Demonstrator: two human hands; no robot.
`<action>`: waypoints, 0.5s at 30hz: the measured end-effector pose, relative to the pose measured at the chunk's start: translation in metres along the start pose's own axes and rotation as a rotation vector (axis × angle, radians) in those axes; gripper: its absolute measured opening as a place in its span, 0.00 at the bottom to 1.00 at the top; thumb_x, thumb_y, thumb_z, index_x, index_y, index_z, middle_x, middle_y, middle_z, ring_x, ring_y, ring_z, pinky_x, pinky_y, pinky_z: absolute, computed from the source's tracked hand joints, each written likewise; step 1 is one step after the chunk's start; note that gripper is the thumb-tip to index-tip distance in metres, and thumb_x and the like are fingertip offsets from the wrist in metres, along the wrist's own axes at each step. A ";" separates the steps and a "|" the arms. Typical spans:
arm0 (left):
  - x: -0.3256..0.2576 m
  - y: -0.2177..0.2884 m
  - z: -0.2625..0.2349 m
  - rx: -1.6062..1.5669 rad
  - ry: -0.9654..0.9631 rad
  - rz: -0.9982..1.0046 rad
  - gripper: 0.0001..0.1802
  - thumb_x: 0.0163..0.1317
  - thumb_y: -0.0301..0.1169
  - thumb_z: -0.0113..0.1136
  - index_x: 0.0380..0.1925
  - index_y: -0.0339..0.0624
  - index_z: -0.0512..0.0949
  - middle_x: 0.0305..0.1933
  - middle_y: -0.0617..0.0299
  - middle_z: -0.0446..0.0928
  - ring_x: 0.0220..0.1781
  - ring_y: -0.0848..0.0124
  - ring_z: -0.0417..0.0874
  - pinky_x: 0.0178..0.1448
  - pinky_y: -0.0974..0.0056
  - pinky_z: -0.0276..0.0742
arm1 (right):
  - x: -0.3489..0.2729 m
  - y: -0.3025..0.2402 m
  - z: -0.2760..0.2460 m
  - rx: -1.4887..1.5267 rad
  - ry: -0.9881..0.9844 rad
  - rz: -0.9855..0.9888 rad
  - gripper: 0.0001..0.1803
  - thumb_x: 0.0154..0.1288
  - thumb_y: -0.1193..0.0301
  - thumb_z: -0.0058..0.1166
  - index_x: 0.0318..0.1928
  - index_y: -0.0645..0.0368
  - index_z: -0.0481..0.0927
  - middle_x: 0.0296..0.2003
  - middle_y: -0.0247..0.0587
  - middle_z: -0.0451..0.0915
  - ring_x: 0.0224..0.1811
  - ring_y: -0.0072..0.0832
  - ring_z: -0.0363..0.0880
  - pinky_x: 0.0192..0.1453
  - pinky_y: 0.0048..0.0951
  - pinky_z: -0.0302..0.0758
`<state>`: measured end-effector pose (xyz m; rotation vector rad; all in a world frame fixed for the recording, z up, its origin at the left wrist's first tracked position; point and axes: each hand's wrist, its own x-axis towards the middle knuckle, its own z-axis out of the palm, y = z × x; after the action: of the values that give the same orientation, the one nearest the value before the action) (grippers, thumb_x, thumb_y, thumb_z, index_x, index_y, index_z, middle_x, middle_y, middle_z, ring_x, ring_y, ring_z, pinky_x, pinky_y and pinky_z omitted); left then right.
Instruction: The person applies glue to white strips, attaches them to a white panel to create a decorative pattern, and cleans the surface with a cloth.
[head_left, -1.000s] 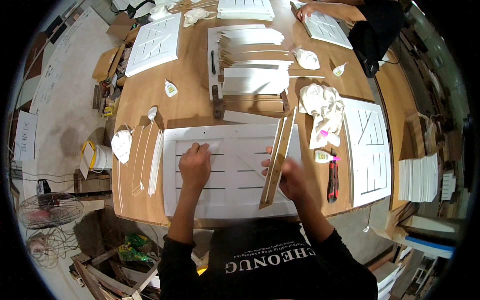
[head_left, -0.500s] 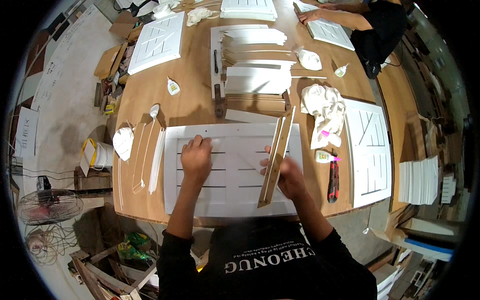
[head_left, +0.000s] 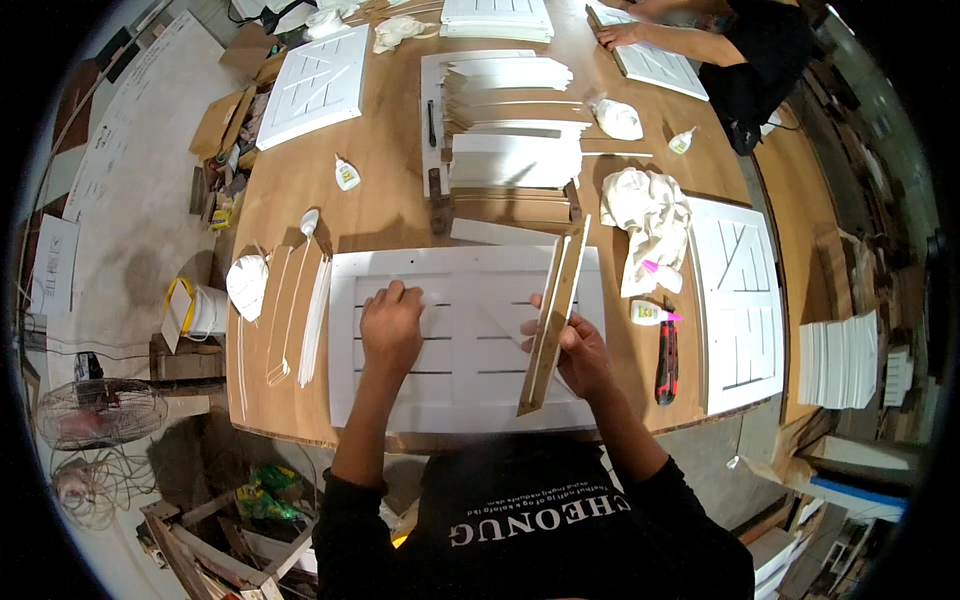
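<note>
A white slatted door panel lies flat on the table in front of me. Over its left half, my left hand is closed with curled fingers, its back upward; whatever is between the fingertips is hidden. Above the panel's right side, my right hand grips a slanted bundle of long narrow strips, white on some faces and brown on others. The thumb presses the near side of the strips and fingers show beyond them. Right of this hand lie a glue bottle with a pink tip and a red-and-black utility knife.
Thin white strips and a white cloth bundle lie at the left. A rack of white slats stands beyond the panel. A crumpled cloth and another panel are at right. A co-worker's hands rest on a far panel.
My left hand has shifted slightly nearer to me over the panel. The right hand's thumb, blurred before, now rests against the strips, which have tilted a little.
</note>
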<state>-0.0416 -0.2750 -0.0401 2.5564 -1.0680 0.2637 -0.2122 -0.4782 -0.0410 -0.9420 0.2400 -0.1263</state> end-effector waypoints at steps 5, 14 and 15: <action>0.001 -0.001 0.000 -0.035 0.011 0.013 0.04 0.51 0.26 0.58 0.29 0.41 0.77 0.31 0.56 0.71 0.33 0.57 0.74 0.39 0.55 0.70 | -0.001 0.001 -0.010 0.045 0.024 -0.030 0.39 0.61 0.52 0.56 0.63 0.66 0.62 0.48 0.50 0.76 0.49 0.34 0.76 0.55 0.41 0.73; 0.009 -0.007 0.001 -0.082 -0.024 -0.005 0.04 0.51 0.26 0.58 0.27 0.39 0.77 0.30 0.54 0.71 0.34 0.54 0.74 0.39 0.53 0.69 | -0.005 -0.006 -0.015 0.043 0.056 -0.022 0.37 0.60 0.55 0.57 0.63 0.65 0.63 0.50 0.46 0.75 0.52 0.32 0.75 0.56 0.38 0.74; 0.010 -0.007 0.002 -0.093 -0.019 -0.007 0.04 0.51 0.26 0.58 0.27 0.39 0.77 0.30 0.54 0.71 0.34 0.54 0.74 0.40 0.53 0.69 | -0.005 -0.004 -0.013 0.039 0.070 -0.039 0.38 0.60 0.53 0.57 0.62 0.65 0.64 0.49 0.44 0.76 0.51 0.30 0.76 0.55 0.36 0.75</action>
<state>-0.0298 -0.2780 -0.0402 2.4842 -1.0530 0.1833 -0.2202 -0.4902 -0.0442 -0.9043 0.2826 -0.1995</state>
